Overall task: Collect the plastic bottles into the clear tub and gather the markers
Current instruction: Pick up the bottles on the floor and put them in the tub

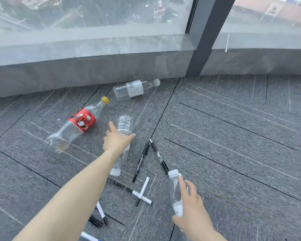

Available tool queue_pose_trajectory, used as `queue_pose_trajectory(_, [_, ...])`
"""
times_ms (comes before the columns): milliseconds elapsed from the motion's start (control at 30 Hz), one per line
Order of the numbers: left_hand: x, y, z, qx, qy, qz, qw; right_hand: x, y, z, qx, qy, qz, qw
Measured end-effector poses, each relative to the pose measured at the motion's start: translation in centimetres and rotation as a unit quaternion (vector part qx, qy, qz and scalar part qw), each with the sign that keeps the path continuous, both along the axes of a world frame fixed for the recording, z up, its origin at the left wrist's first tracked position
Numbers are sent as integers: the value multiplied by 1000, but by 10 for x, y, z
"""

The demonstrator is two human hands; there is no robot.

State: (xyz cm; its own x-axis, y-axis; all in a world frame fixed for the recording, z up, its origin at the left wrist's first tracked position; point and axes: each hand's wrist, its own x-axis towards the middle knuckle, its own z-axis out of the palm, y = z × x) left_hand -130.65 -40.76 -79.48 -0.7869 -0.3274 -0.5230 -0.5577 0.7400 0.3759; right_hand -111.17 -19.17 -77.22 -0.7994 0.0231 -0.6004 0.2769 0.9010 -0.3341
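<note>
My left hand [116,140] is spread over a clear bottle [124,123] lying on the carpet, thumb on its left side and a fingertip on its right. My right hand [192,209] holds a small clear bottle with a white cap [174,186] just above the floor. A red-labelled bottle with a yellow cap [76,125] lies to the left. A white-labelled water bottle [135,89] lies by the wall. Black pens [159,158] and two crossed white markers [143,193] are scattered between my hands. More markers [101,214] lie under my left forearm. No tub is in view.
The floor is grey carpet tile [233,136]. A low grey sill [94,66] and a dark window post [203,40] run along the far side. A white stick [227,42] leans on the glass at the right.
</note>
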Motion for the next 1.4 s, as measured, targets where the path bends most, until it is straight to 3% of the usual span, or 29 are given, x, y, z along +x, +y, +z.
queue_pose_trajectory(333, [10,-1,10,80,46,16,996,-48,4,33,-14,37,42,998])
queue_pose_trajectory(533, [31,-17,65,127,81,17,988,-81,-21,59,-30,68,75,994])
queue_pose_trajectory(700, [82,-45,154,190,88,101,973,-80,-47,125,-39,58,109,992])
queue_pose_trajectory(1000, [183,-83,353,231,51,237,942,-52,-92,314,-49,21,172,984])
queue_pose_trajectory(1267, [243,-92,530,232,102,331,909,-29,-145,492,-72,36,250,965])
queue_pose_trajectory(1400, [285,-92,597,242,130,395,877,-9,-167,562,-103,52,299,947])
